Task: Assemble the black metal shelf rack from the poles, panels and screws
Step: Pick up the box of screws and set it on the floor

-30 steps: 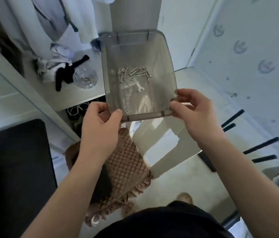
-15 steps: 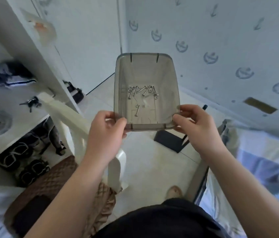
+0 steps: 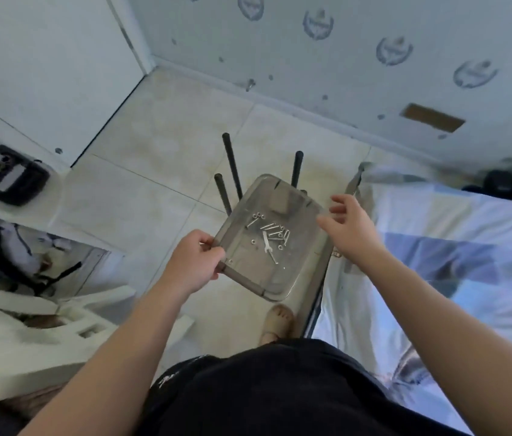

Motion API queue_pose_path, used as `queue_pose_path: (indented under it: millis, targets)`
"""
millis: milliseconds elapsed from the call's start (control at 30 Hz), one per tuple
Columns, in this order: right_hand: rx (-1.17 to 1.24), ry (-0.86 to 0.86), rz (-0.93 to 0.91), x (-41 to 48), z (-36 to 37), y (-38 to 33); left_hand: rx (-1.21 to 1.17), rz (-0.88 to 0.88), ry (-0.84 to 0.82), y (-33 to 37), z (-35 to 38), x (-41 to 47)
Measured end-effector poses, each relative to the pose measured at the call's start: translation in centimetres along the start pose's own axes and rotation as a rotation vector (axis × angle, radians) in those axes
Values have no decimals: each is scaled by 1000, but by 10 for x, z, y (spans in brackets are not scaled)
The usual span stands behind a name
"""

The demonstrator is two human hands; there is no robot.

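Left grip (image 3: 196, 262): curled round the near left corner of the tray (image 3: 298, 262), thumb on top of the rim and fingers beneath it.
Right grip (image 3: 347, 229): fingers spread and relaxed, holding nothing; it is just beside the tray's right edge, and whether a fingertip touches the rim cannot be told.
Tray: translucent grey plastic, held above the floor (image 3: 160, 152) and tilted, with its near right corner lowest.
Screws (image 3: 275, 229): a loose silver cluster on the tray's bottom, around the middle and slightly toward the far edge; a few small nuts lie scattered about them.
Wrench (image 3: 267, 243): small, flat and silver, lying among the screws at the tray's middle.
Poles (image 3: 232, 165): three black ones show past the tray's far edge, two on the left and one on the right; their lower ends are hidden behind the tray.
Bed (image 3: 456, 247): along the floor's right edge, under a blue and white patchwork cover.
Foot (image 3: 276, 319): in a pale slipper on the floor, below the tray's near edge and beside the bed.
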State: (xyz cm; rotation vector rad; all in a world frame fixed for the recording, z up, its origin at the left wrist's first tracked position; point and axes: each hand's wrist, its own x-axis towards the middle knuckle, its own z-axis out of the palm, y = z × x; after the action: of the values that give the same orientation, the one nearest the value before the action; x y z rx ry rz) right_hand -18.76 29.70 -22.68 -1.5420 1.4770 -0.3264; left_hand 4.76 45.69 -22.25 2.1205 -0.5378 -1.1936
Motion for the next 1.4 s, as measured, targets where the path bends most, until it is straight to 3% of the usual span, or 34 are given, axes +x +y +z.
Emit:
queue_pose_path:
  millis: [400,500,600,733,933,1133,1400]
  targets:
    - [-240,-151,260,53,12,110,378,-14,-381,-7,59,101]
    - [-249,-125,333,46,30,130,227,-74,-308,-26,69,120]
    - [-196,-43,418,44,57,153,-23,-272,-232,-65,81,142]
    - [-49,29,570,54,111,193,53,-290,-243,-135,99,172]
    - [65,-4,731,97,211,274,175,-303,-234,-238,127,254]
    - [53,7,727,178,300,377,247,-271,-269,-336,175,372]
    - [245,16,724,276,372,484,213,-262,-229,-416,242,483]
